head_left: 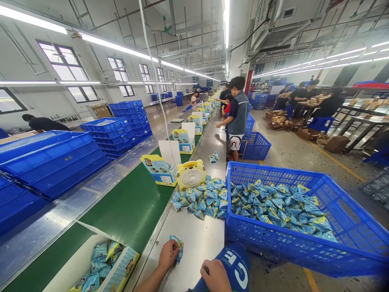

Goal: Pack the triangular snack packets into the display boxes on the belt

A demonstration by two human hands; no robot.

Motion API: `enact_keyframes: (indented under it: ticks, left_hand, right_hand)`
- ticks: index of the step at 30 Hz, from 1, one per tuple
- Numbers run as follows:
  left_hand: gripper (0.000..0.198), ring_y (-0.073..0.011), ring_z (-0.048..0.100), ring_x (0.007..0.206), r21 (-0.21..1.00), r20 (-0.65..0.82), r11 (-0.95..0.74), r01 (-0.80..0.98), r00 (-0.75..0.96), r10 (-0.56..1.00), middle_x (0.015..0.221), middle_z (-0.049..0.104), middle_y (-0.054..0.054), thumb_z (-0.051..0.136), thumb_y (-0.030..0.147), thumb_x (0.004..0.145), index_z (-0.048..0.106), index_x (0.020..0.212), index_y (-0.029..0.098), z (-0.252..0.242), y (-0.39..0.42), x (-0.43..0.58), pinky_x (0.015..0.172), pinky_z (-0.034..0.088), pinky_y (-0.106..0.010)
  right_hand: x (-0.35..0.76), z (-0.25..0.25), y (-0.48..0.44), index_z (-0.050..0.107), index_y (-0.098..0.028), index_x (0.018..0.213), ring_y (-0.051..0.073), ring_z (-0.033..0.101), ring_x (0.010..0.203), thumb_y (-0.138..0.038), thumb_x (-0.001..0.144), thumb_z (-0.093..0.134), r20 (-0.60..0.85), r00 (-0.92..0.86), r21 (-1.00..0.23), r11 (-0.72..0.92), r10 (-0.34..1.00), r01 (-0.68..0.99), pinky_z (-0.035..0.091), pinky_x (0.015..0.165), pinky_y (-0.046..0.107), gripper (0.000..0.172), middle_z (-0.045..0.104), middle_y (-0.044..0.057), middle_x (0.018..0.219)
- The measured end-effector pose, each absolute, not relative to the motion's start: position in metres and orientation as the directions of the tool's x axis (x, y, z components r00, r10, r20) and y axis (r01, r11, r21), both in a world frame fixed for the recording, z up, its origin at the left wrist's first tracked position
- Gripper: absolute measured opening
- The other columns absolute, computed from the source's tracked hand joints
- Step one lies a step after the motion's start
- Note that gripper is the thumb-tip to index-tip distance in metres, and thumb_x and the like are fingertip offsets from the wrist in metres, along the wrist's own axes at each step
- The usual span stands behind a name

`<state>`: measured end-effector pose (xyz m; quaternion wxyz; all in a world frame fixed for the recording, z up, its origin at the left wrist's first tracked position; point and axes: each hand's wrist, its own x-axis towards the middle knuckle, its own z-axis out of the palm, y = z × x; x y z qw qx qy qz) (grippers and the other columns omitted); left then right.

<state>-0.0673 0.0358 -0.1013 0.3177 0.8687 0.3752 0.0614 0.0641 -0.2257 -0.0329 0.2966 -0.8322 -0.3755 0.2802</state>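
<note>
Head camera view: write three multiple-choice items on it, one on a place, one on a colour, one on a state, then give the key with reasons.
1. Where does the yellow fan stand?
A. inside the blue crate
B. on the steel table beside the green belt
C. on the floor

2. What colour is the crate holding the packets?
A. blue
B. red
C. grey

3. What is the left hand doing?
A. lying flat and empty
B. gripping the crate rim
C. holding one packet

Key: 1 B, the fan sits on the steel table by the packet pile. 2 A, its mesh walls are blue. 3 C, its fingers close on a blue-and-yellow packet.
</note>
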Motion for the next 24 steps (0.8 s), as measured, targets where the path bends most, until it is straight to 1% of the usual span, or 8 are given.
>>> enact_keyframes:
  ticks: [6, 12, 18, 24]
  left_hand:
    - [0.012, -0.0194, 0.064, 0.083, 0.571, -0.109, -0.544, 0.615, 0.713, 0.692, 0.085, 0.070, -0.005, 0.054, 0.019, 0.084, 0.065, 0.080, 0.018, -0.102, 0.035, -0.068, 0.075, 0.042, -0.029]
    - [0.012, -0.0181, 0.063, 0.081, 0.565, -0.133, -0.532, 0.631, 0.706, 0.696, 0.083, 0.069, -0.004, 0.054, 0.016, 0.083, 0.064, 0.078, 0.018, -0.094, 0.031, -0.063, 0.074, 0.041, -0.028]
    - [0.012, -0.0187, 0.065, 0.082, 0.589, -0.187, -0.494, 0.639, 0.703, 0.686, 0.084, 0.072, -0.004, 0.055, 0.015, 0.080, 0.067, 0.081, 0.018, -0.092, 0.029, -0.058, 0.075, 0.043, -0.029]
    - [0.020, -0.0217, 0.070, 0.088, 0.660, -0.255, -0.430, 0.616, 0.722, 0.643, 0.090, 0.078, -0.008, 0.055, 0.018, 0.078, 0.074, 0.085, 0.016, -0.077, 0.023, -0.051, 0.080, 0.048, -0.031]
  right_hand:
    - [0.065, -0.029, -0.225, 0.075, -0.019, 0.092, 0.028, 0.068, 0.102, -0.028, 0.094, 0.043, -0.258, 0.566, -0.698, -0.556, 0.783, 0.451, 0.043, 0.103, 0.047, 0.033, 0.079, 0.009, 0.096]
    - [0.065, -0.021, -0.226, 0.075, -0.019, 0.093, 0.028, 0.067, 0.103, -0.026, 0.095, 0.043, -0.278, 0.561, -0.674, -0.575, 0.780, 0.464, 0.044, 0.101, 0.044, 0.033, 0.080, 0.010, 0.097]
    - [0.066, -0.022, -0.225, 0.075, -0.019, 0.093, 0.027, 0.069, 0.098, -0.024, 0.095, 0.043, -0.265, 0.558, -0.681, -0.563, 0.786, 0.469, 0.043, 0.106, 0.046, 0.032, 0.080, 0.009, 0.094]
    - [0.067, -0.023, -0.224, 0.076, -0.019, 0.093, 0.025, 0.070, 0.099, -0.023, 0.095, 0.044, -0.280, 0.556, -0.663, -0.576, 0.783, 0.477, 0.042, 0.107, 0.044, 0.032, 0.081, 0.009, 0.096]
